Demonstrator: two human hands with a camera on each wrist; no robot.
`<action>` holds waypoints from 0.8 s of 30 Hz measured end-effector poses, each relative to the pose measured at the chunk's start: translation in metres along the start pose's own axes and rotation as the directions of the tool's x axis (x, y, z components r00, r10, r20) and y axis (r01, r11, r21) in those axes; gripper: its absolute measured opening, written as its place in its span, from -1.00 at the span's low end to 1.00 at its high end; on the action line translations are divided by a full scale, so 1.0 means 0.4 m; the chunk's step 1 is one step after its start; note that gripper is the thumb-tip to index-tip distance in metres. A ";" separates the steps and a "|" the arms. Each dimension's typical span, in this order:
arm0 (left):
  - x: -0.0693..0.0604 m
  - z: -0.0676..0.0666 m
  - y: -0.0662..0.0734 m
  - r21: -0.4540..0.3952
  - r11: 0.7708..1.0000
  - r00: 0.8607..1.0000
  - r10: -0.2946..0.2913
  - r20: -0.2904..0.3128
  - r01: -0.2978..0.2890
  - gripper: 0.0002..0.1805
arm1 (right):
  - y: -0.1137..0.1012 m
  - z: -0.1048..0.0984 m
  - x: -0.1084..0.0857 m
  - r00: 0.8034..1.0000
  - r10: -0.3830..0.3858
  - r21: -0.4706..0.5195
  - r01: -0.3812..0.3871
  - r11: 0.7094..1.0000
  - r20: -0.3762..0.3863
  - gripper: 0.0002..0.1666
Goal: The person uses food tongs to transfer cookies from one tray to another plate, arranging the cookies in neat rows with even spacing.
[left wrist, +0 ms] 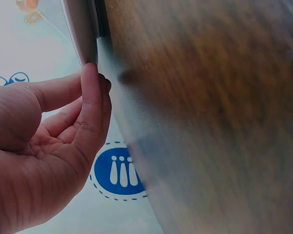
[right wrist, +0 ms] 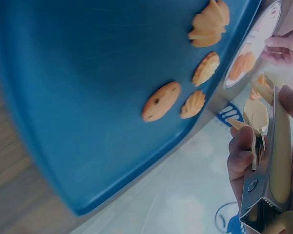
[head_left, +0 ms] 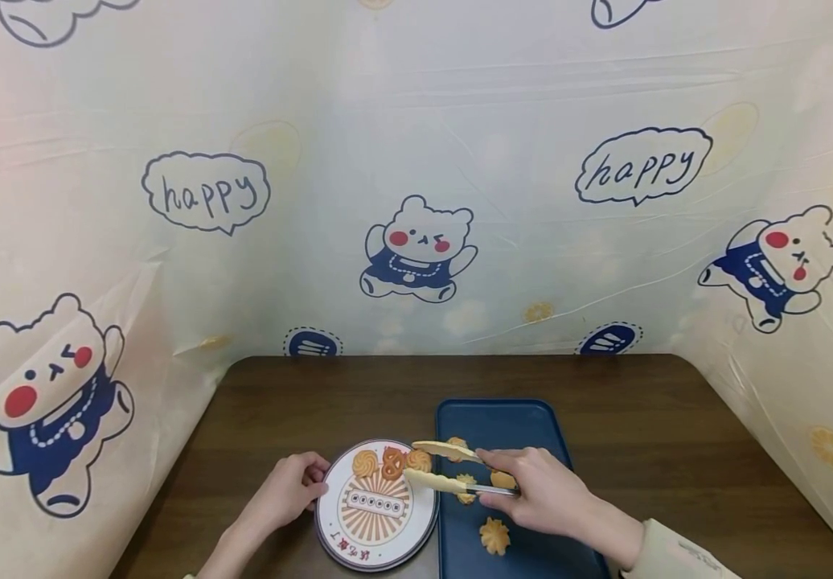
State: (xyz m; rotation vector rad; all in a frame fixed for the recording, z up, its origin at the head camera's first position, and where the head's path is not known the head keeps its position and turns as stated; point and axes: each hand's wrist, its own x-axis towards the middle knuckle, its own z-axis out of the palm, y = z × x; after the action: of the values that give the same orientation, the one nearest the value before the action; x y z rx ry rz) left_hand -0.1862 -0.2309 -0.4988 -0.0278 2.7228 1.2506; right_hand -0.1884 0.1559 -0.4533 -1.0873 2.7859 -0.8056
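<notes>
My left hand [head_left: 289,489] pinches the left rim of a round white plate [head_left: 337,527] with printed patterns, thumb on top. On the plate lie a swirl cookie [head_left: 364,464], a pretzel-shaped cookie [head_left: 392,464] and another round cookie [head_left: 419,461] at the right rim. My right hand [head_left: 543,490] grips metal tongs [head_left: 492,490] with cream-coloured tips, which reach left from over the tray to the plate. The tips stand on either side of the rim cookie; whether they press on it I cannot tell. In the left wrist view, fingers [left wrist: 90,92] hold the rim.
Right of the plate lies a dark blue tray [head_left: 496,418]. Several cookies lie in it, among them a flower-shaped cookie [head_left: 494,536] and an oval cookie [right wrist: 161,101]. Beneath is a brown wooden table [head_left: 315,394]; a printed curtain [head_left: 503,161] hangs behind it.
</notes>
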 end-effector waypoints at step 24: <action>-0.008 0.000 0.001 -0.013 1.000 0.999 0.026 -0.022 -0.027 -0.81 | -0.065 0.118 0.141 0.984 -0.166 -0.021 0.168 0.986 0.067 -0.41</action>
State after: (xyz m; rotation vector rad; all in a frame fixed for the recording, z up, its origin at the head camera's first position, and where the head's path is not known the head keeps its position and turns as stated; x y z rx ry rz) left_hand -0.1831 -0.2307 -0.4979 -0.0069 2.7420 1.2830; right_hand -0.2044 0.0823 -0.4733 -1.3408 2.6876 -0.7342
